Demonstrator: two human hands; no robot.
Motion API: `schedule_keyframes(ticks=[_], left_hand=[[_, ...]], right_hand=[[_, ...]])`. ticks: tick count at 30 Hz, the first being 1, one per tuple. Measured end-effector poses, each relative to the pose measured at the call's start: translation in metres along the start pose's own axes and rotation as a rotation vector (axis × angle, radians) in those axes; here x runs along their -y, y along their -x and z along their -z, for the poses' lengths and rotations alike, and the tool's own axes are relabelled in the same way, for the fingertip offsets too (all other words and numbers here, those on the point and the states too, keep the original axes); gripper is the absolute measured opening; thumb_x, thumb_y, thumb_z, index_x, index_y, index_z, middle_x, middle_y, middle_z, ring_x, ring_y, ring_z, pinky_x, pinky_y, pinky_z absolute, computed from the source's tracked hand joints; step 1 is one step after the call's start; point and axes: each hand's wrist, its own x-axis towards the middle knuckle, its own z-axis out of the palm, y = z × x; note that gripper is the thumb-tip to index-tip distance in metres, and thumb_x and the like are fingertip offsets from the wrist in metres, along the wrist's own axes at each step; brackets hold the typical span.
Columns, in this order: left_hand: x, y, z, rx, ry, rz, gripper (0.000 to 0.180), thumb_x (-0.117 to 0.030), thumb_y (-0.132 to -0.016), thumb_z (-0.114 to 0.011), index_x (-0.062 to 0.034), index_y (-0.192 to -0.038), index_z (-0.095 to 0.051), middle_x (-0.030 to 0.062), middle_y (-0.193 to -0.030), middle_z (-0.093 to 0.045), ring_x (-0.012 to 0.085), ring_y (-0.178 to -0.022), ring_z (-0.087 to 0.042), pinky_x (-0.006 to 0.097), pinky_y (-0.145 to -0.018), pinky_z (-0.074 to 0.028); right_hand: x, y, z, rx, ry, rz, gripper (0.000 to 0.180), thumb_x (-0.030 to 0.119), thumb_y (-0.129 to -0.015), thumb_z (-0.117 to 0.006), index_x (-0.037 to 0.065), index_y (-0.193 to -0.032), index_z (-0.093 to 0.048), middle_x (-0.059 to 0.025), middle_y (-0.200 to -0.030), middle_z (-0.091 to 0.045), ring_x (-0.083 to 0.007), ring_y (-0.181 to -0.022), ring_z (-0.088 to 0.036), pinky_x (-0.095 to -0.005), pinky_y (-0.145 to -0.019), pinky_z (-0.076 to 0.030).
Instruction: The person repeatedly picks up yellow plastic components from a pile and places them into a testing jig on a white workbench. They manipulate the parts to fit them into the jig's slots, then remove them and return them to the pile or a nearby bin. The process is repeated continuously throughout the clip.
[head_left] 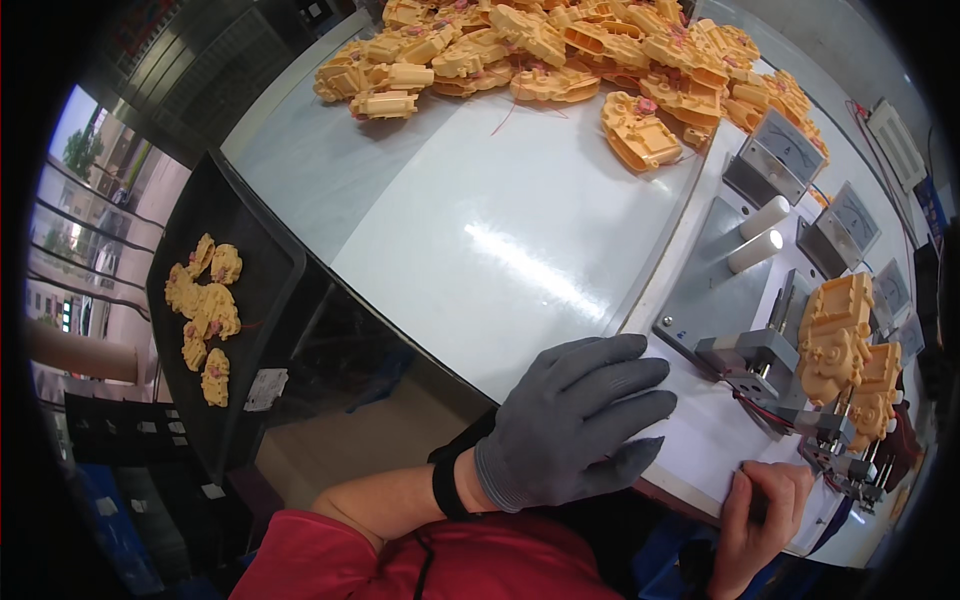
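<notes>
My left hand (580, 420), in a grey glove, hovers over the white table's near edge with its fingers stretched out and nothing in them. My bare right hand (765, 510) is at the front edge of the test bench, its fingers curled in; whatever they may hold is hidden. Just beyond it stands a metal clamp fixture (755, 360) with thin wires. Yellow-orange plastic housings (835, 345) sit upright at this fixture, touched by neither hand. Two white cylinders (756, 251) rise from a grey metal plate (700, 275) farther back.
A large heap of similar plastic housings (530, 35) covers the far end of the table (480, 250); one housing (640, 132) lies apart. Several analog meters (780, 155) line the bench's right side. At left, a black bin (270, 250) holds several more housings (205, 310).
</notes>
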Motion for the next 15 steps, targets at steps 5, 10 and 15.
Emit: schedule_keyframes(ticks=[5,10,15], left_hand=[[-0.0001,0.0021,0.0013,0.006,-0.004,0.006,0.034,-0.02,-0.073,-0.076,-0.0134,-0.106,-0.071,0.0064,-0.117,-0.066,0.0302,-0.114,-0.06,0.039,-0.091,-0.049],[0.0009,0.0012,0.0021,0.011,-0.002,-0.003,0.035,-0.019,-0.072,-0.075,-0.0127,-0.106,-0.071,0.0076,-0.116,-0.066,0.0314,-0.113,-0.06,0.04,-0.092,-0.05],[0.0025,0.0034,0.0016,0.039,-0.026,-0.012,0.035,-0.014,-0.07,-0.074,-0.0107,-0.105,-0.071,0.0126,-0.116,-0.064,0.0383,-0.111,-0.059,0.044,-0.094,-0.05]], right_hand=[[0.0046,0.001,-0.0033,-0.024,-0.014,-0.031,0.013,-0.003,-0.079,-0.066,0.0,-0.09,-0.062,-0.0104,-0.085,-0.055,-0.0261,-0.081,-0.053,-0.0352,-0.075,-0.043],[0.0071,0.0012,-0.0023,-0.033,-0.025,-0.04,0.014,-0.003,-0.078,-0.067,0.001,-0.09,-0.063,-0.0102,-0.084,-0.055,-0.0259,-0.08,-0.053,-0.0348,-0.074,-0.043],[0.0068,-0.003,-0.005,-0.08,-0.032,-0.057,0.022,0.002,-0.068,-0.079,0.007,-0.087,-0.069,-0.0064,-0.078,-0.058,-0.0251,-0.075,-0.054,-0.0356,-0.07,-0.039]])
